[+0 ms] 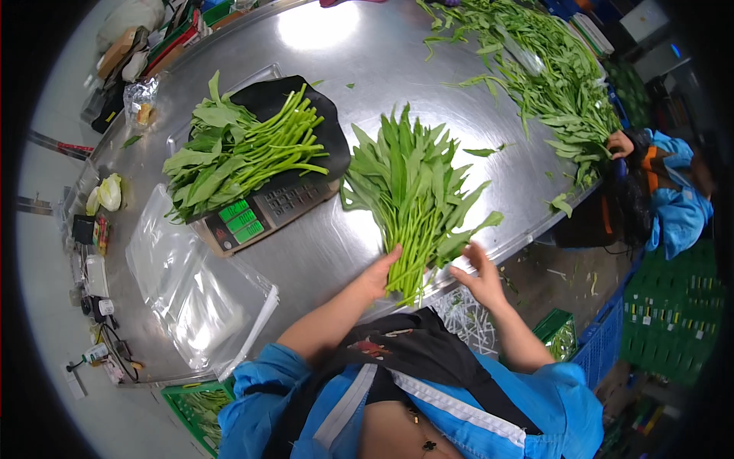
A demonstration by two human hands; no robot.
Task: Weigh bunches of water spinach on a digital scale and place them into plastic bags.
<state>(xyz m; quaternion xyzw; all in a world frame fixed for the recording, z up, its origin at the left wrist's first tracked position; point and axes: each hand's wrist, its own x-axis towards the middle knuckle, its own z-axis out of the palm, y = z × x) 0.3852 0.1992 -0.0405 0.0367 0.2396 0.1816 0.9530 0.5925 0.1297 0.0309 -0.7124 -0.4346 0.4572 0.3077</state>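
A bunch of leafy greens with long stems (407, 201) lies near the front edge of the steel table, leaves pointing away from me. My left hand (381, 272) holds its stem ends from the left, thumb on top and fingers partly hidden. Just right of the stems, my right hand (479, 275) is raised with its fingers apart, holding nothing. Another bunch (246, 152) rests on the black tray (332, 126) of a digital scale (298, 203), its stems pointing right. Clear plastic bags (195, 287) lie flat in front of the scale.
A large heap of greens (539, 74) covers the table's far right, where another person's hand (620, 144) touches it. Small packs and cabbage pieces (109, 192) line the left edge. Green crates (198, 410) and a blue crate (599, 350) stand below the table (309, 264).
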